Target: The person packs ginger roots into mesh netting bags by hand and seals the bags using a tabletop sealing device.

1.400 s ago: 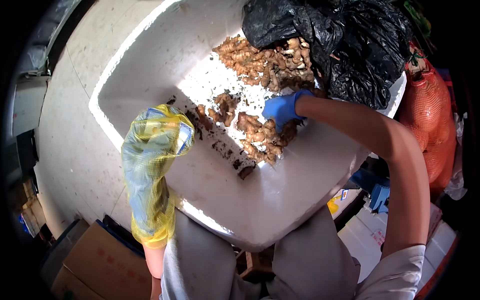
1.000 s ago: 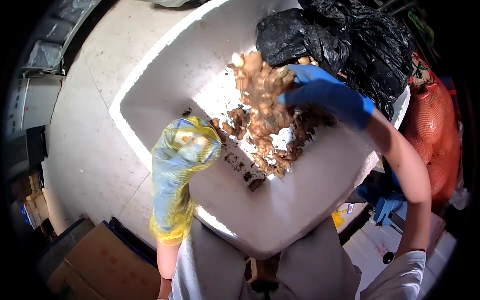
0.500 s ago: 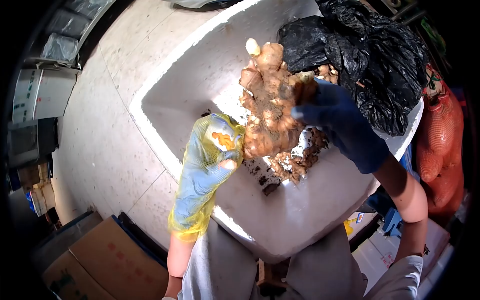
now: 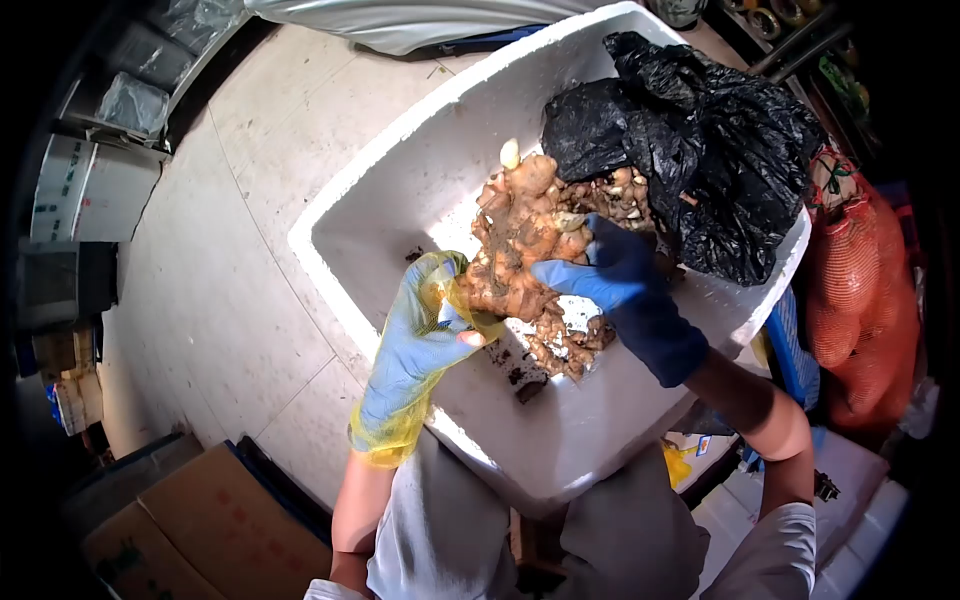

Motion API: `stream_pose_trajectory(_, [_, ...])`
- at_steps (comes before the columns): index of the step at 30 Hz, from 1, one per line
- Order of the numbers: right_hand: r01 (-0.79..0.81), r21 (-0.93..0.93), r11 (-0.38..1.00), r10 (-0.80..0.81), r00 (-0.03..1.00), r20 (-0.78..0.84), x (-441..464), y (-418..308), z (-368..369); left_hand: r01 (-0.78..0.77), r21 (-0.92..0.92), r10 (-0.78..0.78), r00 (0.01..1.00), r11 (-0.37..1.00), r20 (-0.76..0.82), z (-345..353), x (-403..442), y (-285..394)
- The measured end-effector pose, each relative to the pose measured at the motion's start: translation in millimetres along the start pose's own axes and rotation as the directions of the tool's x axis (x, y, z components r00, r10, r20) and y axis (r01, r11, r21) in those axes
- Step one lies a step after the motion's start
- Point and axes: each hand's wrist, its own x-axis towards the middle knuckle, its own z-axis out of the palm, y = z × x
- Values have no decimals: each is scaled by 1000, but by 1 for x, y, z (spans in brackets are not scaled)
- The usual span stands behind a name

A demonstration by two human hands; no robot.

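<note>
Here, a person works with both hands over a white foam box (image 4: pixel 330 225), its near corner between the knees. The large, knobbly piece of ginger (image 4: pixel 520 235) is above the middle of the box, a pale shoot at its far end.

The right hand (image 4: pixel 635 295), in a blue glove, has its fingers closed around the ginger's right side, thumb in front. The left hand (image 4: pixel 410 345), gloved under a yellow net (image 4: pixel 380 445) that covers it to the wrist, is half curled at the ginger's near-left end; net and ginger overlap there, so I cannot tell whether those fingers grip it.

The main risk seems to be a snapped knob: the piece branches widely, and a pull or twist from the right side could load one thin joint. The shoot looks easy to break. The net could catch on the lumps and bunch up, since its loose folds lie right against them. Soil on the ginger could make the gloves slide, dropping it onto the smaller ginger pieces (image 4: pixel 560 345) below. At the far right, the crumpled black bag (image 4: pixel 690 170) could drag if the right arm brushed it.
</note>
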Motion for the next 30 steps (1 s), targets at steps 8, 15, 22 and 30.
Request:
stream_pose_trajectory(8, [-67, 244, 968, 99, 987, -124, -42, -34, 24, -197, 301, 161, 977, 933, 141, 63, -28, 67])
stream_pose_trajectory(15, [93, 312, 946, -127, 988, 92, -104, -114, 24, -14, 210, -5, 996, 978, 92, 88, -73, 122])
stream_pose_trajectory(22, [96, 494, 864, -15, 986, -165, -133, -133, 27, 77, -496, 13, 984, 865, 176, 121, -113, 125])
stream_pose_trajectory(30, [-191, 164, 968, 187, 982, 39, -96, -73, -18, 131, -559, -71, 989, 819, 129, 86, -118, 103])
